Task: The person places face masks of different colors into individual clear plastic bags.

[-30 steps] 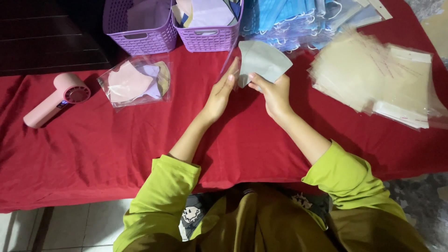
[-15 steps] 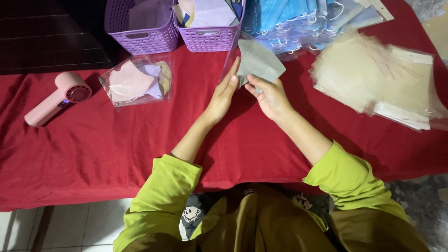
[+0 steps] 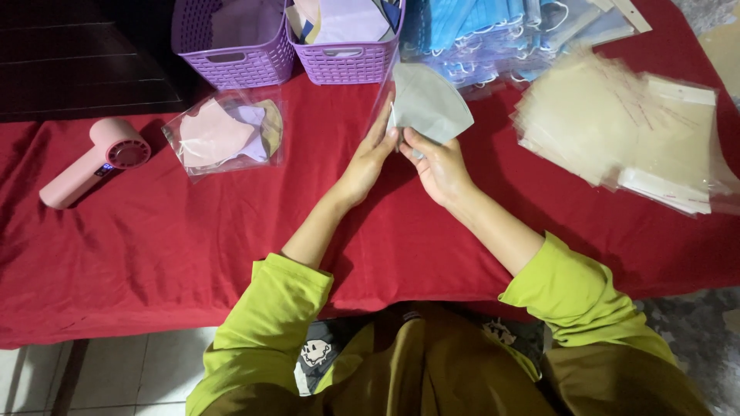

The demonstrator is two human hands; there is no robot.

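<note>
I see my left hand (image 3: 370, 158) and right hand (image 3: 438, 163) meeting above the red tablecloth (image 3: 231, 231), both pinching a folded grey face mask (image 3: 428, 104) that sits partly inside a clear plastic sleeve (image 3: 385, 100); the left hand's fingers lie flat along the sleeve's edge, the right's close on the mask's lower corner. Just behind stand two purple baskets (image 3: 339, 65) and a heap of blue surgical masks (image 3: 478, 31). A stack of empty clear bags (image 3: 624, 131) lies to the right, a bagged set of pastel masks (image 3: 223, 135) and a pink handheld fan (image 3: 92, 162) to the left.
</note>
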